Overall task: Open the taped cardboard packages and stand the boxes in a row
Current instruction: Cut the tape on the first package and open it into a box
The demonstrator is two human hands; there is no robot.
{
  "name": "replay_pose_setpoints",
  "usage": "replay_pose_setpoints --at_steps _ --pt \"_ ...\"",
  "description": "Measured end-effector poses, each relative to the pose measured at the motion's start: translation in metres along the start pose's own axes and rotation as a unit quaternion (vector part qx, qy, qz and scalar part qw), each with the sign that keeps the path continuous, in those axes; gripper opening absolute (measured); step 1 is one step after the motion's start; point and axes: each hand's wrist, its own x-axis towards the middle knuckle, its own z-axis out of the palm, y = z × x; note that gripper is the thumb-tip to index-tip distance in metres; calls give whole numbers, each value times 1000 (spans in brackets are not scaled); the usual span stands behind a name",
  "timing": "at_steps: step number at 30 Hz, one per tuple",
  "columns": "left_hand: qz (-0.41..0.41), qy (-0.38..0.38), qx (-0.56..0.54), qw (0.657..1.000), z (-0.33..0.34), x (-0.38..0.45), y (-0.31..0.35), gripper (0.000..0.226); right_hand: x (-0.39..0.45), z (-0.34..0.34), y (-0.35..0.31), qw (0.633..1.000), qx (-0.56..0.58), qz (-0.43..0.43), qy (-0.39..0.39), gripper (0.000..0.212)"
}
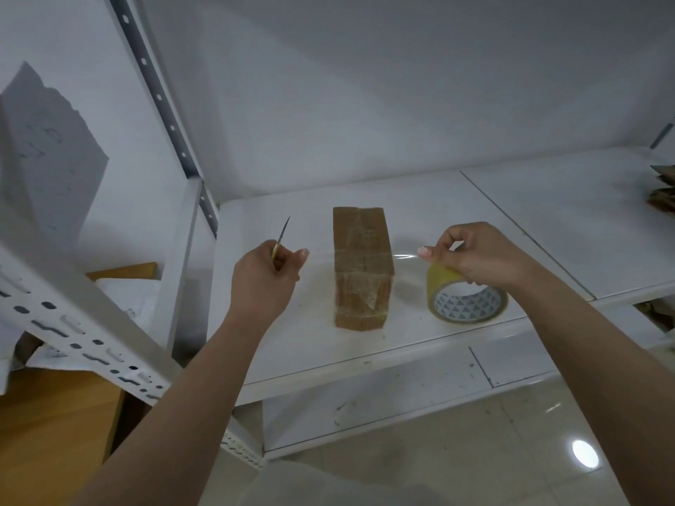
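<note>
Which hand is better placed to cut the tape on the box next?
Left. The left hand already grips the knife, blade up, just beside the box. The right hand is busy holding the tape roll and a strip stretched to the box.

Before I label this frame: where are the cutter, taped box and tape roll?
cutter [284,230], head view, bare blade
taped box [361,264], head view, top face
tape roll [465,303], head view, inner core

No legible text or labels anywhere.
</note>
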Motion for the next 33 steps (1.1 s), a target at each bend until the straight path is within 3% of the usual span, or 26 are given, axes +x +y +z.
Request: replay_pose_setpoints --at_steps 5,7,11,20,27,29,30,33 --pt "-59 -39 -35 997 16 1 -13 35 9 18 14 999 -4 33 -15 45" --pt "-121 -66 -113 984 28 -4 -19 35 10 30 22 998 7 52 -27 47" --pt "-248 -112 -266 925 51 -12 -20 34 13 54 26 996 35 70 -31 41" --pt "-401 -204 -366 815 77 -22 -19 40 9 72 27 988 121 79 -54 43" --pt "-437 -247 -431 750 81 -22 -18 44 12 70 31 986 113 96 -80 50" --pt "-434 -252 -403 765 69 -16 -19 38 11 67 30 982 128 105 -93 61" --pt "-425 -238 -372 790 61 -11 -19 34 10 66 30 980 135 111 -98 69" --pt "-300 -130 -261 908 33 8 -8 36 8 67 27 978 140 113 -108 68"
